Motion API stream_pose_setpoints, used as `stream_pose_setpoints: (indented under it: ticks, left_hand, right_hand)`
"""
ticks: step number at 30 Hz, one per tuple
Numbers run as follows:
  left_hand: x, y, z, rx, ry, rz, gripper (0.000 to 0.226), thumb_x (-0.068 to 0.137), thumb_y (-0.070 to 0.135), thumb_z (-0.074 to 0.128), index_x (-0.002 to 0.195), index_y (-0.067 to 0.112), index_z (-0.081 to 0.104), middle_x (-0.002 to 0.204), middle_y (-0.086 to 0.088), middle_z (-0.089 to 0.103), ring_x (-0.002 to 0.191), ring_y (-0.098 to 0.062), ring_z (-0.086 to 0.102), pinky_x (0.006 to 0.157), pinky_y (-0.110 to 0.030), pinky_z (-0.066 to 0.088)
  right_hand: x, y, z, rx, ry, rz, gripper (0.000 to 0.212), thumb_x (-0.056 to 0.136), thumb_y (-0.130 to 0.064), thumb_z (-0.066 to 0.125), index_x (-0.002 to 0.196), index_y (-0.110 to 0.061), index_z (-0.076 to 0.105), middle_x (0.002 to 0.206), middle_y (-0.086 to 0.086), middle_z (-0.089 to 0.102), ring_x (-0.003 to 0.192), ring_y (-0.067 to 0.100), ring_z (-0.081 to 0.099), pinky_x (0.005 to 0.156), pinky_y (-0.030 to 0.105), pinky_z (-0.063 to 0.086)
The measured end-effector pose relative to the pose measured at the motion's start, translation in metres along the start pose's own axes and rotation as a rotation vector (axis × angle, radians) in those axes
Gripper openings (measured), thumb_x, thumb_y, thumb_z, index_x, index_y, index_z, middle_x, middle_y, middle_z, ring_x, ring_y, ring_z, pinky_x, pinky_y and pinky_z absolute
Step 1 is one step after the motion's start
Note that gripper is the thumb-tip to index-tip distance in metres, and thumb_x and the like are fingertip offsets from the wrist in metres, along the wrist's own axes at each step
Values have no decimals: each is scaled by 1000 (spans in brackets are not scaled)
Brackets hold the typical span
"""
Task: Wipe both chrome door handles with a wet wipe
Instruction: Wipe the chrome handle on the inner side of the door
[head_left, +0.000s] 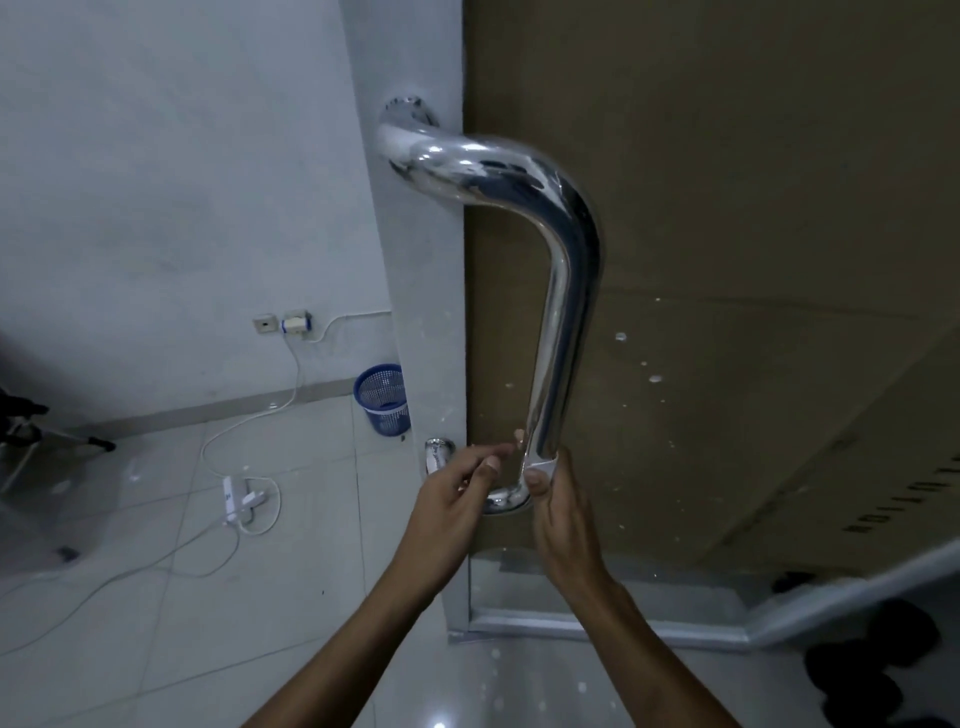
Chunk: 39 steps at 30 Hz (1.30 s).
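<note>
A large chrome door handle (563, 291) curves down the front of the door. Its lower bend sits between my two hands. A small white wet wipe (543, 462) is wrapped on the bar just above that bend. My right hand (563, 514) grips the wipe against the bar, thumb in front. My left hand (457, 493) is close on the left with curled fingers, pinching the wipe's thin left edge, and one fingertip touches the bar. Of a second chrome handle (405, 130) only the ends show, at the door's left edge.
The door is backed with brown cardboard (753, 260). A blue mesh waste basket (384, 397) stands on the tiled floor by the white wall. White cables and a power strip (234, 499) lie on the floor to the left. Dark shoes (872, 670) sit at the lower right.
</note>
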<state>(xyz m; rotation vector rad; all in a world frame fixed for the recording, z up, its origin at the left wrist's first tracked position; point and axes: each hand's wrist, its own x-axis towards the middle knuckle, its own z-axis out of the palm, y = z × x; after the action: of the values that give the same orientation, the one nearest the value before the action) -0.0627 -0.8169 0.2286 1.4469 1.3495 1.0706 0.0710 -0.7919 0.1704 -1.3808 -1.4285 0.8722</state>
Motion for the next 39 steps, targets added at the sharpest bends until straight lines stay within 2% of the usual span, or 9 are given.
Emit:
stream_pose_setpoints:
  ticks: [2, 6, 12, 15, 18, 22, 28, 34, 39]
  left_hand:
    - [1, 0, 1, 17, -37, -6, 27, 102, 34, 40, 118, 43, 59, 115, 25, 62, 107, 17, 53, 83, 2, 39]
    - [3, 0, 4, 39, -68, 12, 28, 103, 31, 38, 117, 50, 54, 112, 38, 54, 105, 26, 48, 80, 6, 35]
    - [4, -5, 3, 6, -75, 34, 32, 103, 29, 38, 127, 34, 59, 119, 28, 60, 113, 18, 50, 85, 4, 36]
    - [5, -7, 1, 8, -88, 53, 34, 104, 29, 38, 129, 31, 61, 119, 31, 59, 114, 18, 50, 85, 4, 35]
    - [6, -8, 0, 16, -111, 42, 35, 104, 32, 37, 130, 32, 60, 119, 33, 57, 113, 21, 48, 84, 5, 35]
    - [5, -9, -1, 20, -114, 21, 35, 102, 37, 36, 128, 35, 60, 118, 31, 58, 110, 23, 48, 82, 6, 35]
    - [4, -9, -4, 20, -136, 6, 44, 96, 47, 35, 129, 32, 60, 123, 21, 60, 109, 22, 49, 81, 5, 36]
    - [5, -5, -4, 24, -149, -9, 50, 94, 49, 33, 131, 28, 59, 127, 14, 61, 109, 16, 52, 82, 5, 37]
    - [3, -2, -6, 9, -160, -17, 46, 94, 50, 33, 128, 34, 59, 120, 23, 57, 102, 28, 47, 78, 7, 35]
  right_hand:
    - [-2, 9, 6, 127, -7, 39, 25, 101, -4, 46, 101, -27, 55, 92, -14, 69, 87, -13, 62, 78, 4, 43]
    - [-6, 25, 13, 269, 16, 132, 27, 102, -8, 45, 103, -27, 64, 95, -7, 71, 89, -5, 64, 79, 8, 45]
    - [-29, 58, 11, 35, -113, 92, 27, 101, -17, 44, 121, -16, 62, 120, -2, 66, 114, 9, 59, 103, 20, 40]
    - [-32, 61, -2, 57, -75, 223, 23, 104, -17, 44, 106, -33, 61, 109, -14, 63, 102, 0, 58, 86, 0, 37]
    - [-22, 53, -12, 208, 58, 357, 20, 103, -29, 43, 98, -27, 62, 100, -8, 63, 91, 1, 58, 73, 4, 41]
    - [-5, 22, -20, 202, 183, 298, 17, 102, -31, 48, 93, -27, 62, 93, -9, 67, 81, -2, 62, 65, 9, 44]
    - [-12, -2, -17, 144, 172, 79, 28, 99, -14, 54, 119, -29, 67, 104, -30, 69, 101, -12, 62, 80, 4, 45]
    - [-28, 14, 3, 153, 107, 216, 36, 102, -8, 43, 133, -15, 59, 131, -2, 63, 123, 8, 55, 109, 25, 40]
    - [-33, 17, 6, 159, 7, 265, 33, 99, 0, 43, 117, -13, 67, 115, -1, 70, 113, 15, 63, 99, 21, 47]
